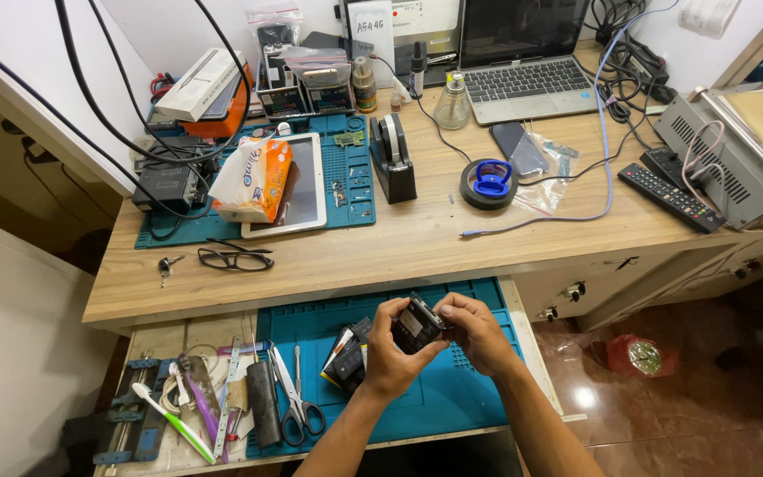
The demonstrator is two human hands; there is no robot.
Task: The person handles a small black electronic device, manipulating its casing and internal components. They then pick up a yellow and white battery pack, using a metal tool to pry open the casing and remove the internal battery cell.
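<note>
Head view: small dark device [417, 325] tilted, long axis upper-left to lower-right, pinched by left hand [389, 355] and right hand [479, 334]

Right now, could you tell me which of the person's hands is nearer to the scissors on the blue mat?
Left. The left hand sits just right of the scissors; the right hand is farther right, beyond the small black device both hold.

Both hands [434, 340] grip small black device [417, 325].

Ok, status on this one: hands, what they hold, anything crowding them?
Left hand and right hand both grip a small dark device, over the blue mat. Dark parts lie beside the left hand; scissors further left.
</note>
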